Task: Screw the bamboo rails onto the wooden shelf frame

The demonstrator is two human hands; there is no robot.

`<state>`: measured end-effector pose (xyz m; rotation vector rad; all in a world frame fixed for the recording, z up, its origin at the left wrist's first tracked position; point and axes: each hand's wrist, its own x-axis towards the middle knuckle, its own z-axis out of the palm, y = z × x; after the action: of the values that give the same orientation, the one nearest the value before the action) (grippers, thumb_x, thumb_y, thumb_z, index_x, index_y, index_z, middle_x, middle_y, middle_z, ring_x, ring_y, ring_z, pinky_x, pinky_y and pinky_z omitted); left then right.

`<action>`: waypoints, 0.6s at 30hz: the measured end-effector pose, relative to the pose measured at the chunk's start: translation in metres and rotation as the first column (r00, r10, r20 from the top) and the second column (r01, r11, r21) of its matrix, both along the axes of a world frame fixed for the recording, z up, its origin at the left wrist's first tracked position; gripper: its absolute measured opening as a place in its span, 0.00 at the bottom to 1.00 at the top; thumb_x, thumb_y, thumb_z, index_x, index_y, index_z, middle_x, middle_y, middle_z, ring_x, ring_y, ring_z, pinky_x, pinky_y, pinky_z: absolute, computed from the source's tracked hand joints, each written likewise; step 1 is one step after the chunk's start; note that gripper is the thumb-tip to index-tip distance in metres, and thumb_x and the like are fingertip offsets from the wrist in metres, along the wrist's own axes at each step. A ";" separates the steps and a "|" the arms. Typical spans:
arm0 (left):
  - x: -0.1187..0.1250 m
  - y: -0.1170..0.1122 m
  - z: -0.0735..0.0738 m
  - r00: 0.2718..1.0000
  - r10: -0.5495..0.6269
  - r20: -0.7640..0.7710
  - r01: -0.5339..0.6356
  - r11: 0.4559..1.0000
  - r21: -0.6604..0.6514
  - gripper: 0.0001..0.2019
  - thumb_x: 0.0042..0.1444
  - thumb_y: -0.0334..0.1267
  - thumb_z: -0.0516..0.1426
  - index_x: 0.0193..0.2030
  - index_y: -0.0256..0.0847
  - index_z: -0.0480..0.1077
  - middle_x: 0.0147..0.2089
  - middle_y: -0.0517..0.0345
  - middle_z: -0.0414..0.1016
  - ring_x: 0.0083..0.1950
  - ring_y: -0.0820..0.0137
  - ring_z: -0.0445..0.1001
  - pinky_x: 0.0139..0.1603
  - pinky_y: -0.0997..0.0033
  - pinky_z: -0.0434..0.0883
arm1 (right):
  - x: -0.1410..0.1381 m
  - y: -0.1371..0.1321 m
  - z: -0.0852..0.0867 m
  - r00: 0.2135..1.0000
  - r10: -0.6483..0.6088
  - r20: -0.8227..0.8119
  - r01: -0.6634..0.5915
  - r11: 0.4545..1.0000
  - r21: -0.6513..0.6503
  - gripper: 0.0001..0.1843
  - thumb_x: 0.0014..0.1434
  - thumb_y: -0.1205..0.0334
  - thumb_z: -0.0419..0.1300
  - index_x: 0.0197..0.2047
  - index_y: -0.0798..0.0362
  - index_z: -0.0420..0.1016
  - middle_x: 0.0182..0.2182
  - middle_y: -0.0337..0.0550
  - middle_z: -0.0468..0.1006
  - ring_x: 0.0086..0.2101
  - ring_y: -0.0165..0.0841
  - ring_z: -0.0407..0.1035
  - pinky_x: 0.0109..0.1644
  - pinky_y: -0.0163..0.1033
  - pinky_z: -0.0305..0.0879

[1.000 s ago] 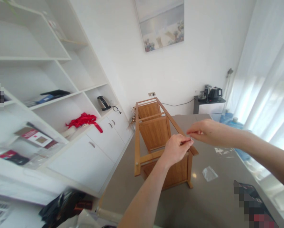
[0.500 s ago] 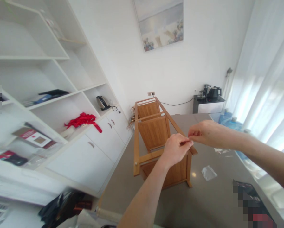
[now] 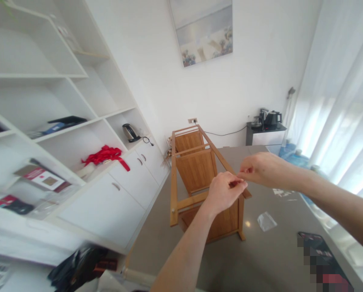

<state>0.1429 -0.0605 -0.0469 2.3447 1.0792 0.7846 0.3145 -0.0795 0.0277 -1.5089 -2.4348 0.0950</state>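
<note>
A wooden shelf rack (image 3: 196, 172) with slatted panels lies on its side on the grey table (image 3: 157, 243). Over its near right corner my two hands meet at the fingertips. My left hand (image 3: 225, 192) is closed in a pinch, close to the end of the rack's right-hand rail (image 3: 219, 156). From the right, my right hand (image 3: 260, 170) comes in with its fingers curled and closed. Whatever sits between the fingers is too small or hidden to name. On the rack's left rail a small screw head (image 3: 173, 210) shows near the end.
Right of the rack lie a clear plastic bag (image 3: 267, 221), small pale pieces (image 3: 281, 192) and a dark, partly blurred object (image 3: 318, 247). White shelves with red ribbon (image 3: 105, 156) and a kettle (image 3: 130, 132) line the left. Blue water bottles (image 3: 298, 158) stand by the curtain.
Both hands stay together at the rack's corner, with only a slight shift of the fingers. The whole view has moved a little; the rack lies as before.
</note>
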 end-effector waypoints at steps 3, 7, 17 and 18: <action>0.000 0.000 -0.001 1.000 -0.008 0.013 0.008 1.000 -0.001 0.13 0.60 0.45 0.55 0.33 0.42 0.77 0.35 0.57 0.76 0.39 0.67 0.72 0.43 0.68 0.68 | -0.011 0.001 -0.001 0.988 -0.120 0.093 0.120 0.993 0.001 0.20 0.60 0.50 0.51 0.22 0.51 0.72 0.20 0.41 0.73 0.23 0.32 0.64 0.27 0.36 0.49; -0.001 0.002 -0.001 0.999 -0.038 0.002 0.038 0.999 0.020 0.15 0.62 0.42 0.53 0.28 0.41 0.76 0.30 0.58 0.74 0.36 0.69 0.71 0.41 0.70 0.67 | -0.008 0.002 0.003 0.996 -0.067 0.056 0.066 0.998 0.008 0.20 0.62 0.55 0.49 0.25 0.51 0.75 0.24 0.42 0.75 0.26 0.33 0.67 0.29 0.36 0.53; -0.002 0.003 0.000 0.998 -0.060 -0.017 0.060 0.998 0.021 0.17 0.64 0.43 0.49 0.31 0.42 0.76 0.33 0.58 0.75 0.39 0.69 0.71 0.43 0.70 0.66 | 0.017 0.004 -0.005 0.976 0.218 0.009 -0.218 0.972 0.082 0.14 0.60 0.66 0.51 0.36 0.52 0.78 0.41 0.47 0.77 0.40 0.38 0.71 0.41 0.40 0.63; -0.002 0.003 0.000 0.998 -0.053 -0.020 0.054 0.998 0.021 0.17 0.64 0.44 0.49 0.33 0.43 0.77 0.35 0.57 0.75 0.40 0.68 0.71 0.44 0.70 0.66 | 0.017 0.002 -0.004 0.980 0.197 0.019 -0.198 0.977 0.075 0.14 0.60 0.66 0.51 0.36 0.52 0.78 0.39 0.46 0.77 0.38 0.37 0.71 0.39 0.39 0.62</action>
<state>0.1412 -0.0575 -0.0473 2.3937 1.0164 0.7588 0.3312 -0.0772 0.0234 -1.2356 -2.5605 0.0321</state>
